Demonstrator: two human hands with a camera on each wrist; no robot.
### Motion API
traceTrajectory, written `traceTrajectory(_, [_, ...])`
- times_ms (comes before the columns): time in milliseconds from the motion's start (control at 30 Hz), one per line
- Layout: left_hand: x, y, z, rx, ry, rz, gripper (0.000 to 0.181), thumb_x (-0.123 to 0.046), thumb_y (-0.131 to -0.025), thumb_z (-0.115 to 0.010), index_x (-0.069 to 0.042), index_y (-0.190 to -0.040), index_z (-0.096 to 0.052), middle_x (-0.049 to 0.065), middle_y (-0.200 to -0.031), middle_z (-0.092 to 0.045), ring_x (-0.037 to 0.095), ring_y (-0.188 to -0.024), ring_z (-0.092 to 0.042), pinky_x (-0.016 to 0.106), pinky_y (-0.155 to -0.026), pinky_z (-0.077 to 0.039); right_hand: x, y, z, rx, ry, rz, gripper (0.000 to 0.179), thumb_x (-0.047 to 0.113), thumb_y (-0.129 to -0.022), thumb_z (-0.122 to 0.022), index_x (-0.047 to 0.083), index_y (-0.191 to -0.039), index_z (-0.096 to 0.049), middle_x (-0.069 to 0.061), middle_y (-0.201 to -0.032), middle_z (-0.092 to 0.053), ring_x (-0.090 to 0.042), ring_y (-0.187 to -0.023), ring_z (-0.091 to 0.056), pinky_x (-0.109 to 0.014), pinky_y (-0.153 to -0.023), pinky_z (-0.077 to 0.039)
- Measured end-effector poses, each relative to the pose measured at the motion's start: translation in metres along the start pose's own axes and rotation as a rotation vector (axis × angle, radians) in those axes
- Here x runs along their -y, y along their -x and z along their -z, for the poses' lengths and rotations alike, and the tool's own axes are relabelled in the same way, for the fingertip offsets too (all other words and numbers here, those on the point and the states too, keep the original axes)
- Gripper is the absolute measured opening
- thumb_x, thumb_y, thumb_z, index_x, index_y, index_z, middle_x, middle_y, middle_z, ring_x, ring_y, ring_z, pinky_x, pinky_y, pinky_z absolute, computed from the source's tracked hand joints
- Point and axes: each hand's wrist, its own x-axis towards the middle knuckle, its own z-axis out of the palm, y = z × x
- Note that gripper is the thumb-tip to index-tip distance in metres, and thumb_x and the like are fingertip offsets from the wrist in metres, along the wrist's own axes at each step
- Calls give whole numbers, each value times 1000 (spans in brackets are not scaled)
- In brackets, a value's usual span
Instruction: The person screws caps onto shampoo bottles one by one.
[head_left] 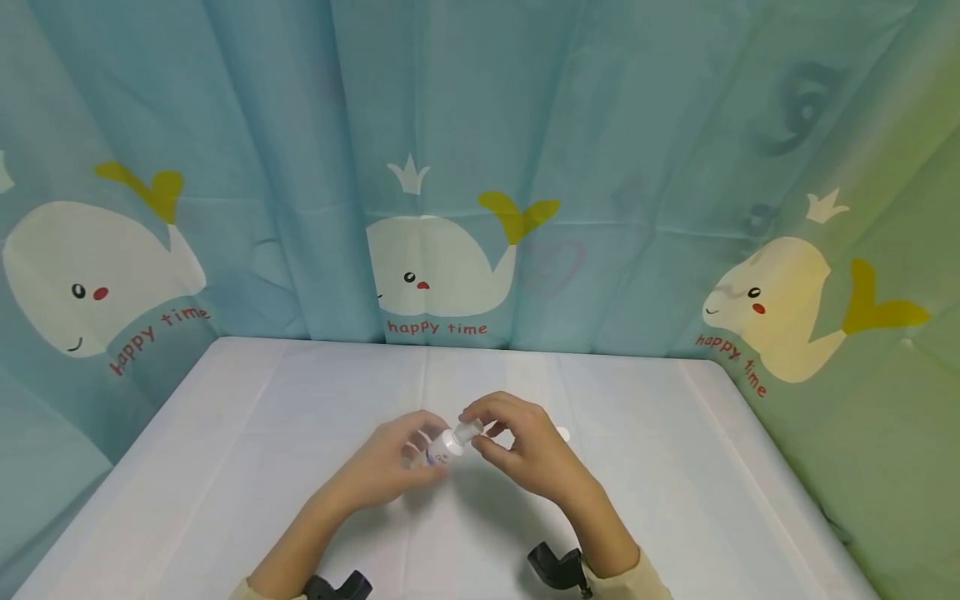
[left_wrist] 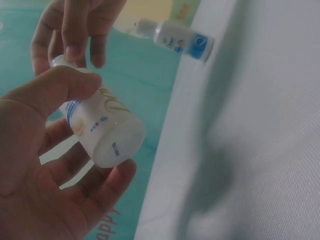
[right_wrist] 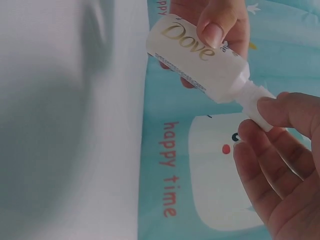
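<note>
My left hand (head_left: 393,460) grips a small white Dove bottle (right_wrist: 197,60) by its body, tilted above the table. In the left wrist view, its thumb lies along the bottle's side and the round base faces the camera. My right hand (head_left: 534,442) pinches the bottle's narrow white cap (right_wrist: 256,106) between thumb and fingers. A pale stretch of neck shows between cap and shoulder; whether the cap still touches the bottle, I cannot tell. Another white bottle with a blue label (left_wrist: 181,40) stands upright on the table, mostly hidden behind my right hand in the head view.
A white-covered table (head_left: 300,417) spreads under both hands. Behind it hangs a blue-green curtain (head_left: 637,167) printed with whales. Black wrist mounts (head_left: 557,569) sit near both sleeves.
</note>
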Motion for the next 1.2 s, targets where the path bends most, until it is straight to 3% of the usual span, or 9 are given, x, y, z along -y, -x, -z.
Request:
traceTrajectory(367, [-4,1,-1,8,7,14,35,-21,-85,-77,-20,-117,-61,-10,-105,-63,13,-94,-60,32,-81,-54,0,0,-2,16,-5,4,28,-3,-87,-68,13,-110,-67,2,-110,-69,-11,-101,-65,-24,-78,-57])
traceTrajectory(1200, [-4,1,-1,1,-30,-47,35,-21,-85,-77,-20,-117,-61,-12,-104,-63,12,-92,-60,30,-81,-54,1,0,-4,12,-11,24,21,1,-89,-69,13,-107,-68,2,-108,-69,-10,-99,-65,-28,-75,-59])
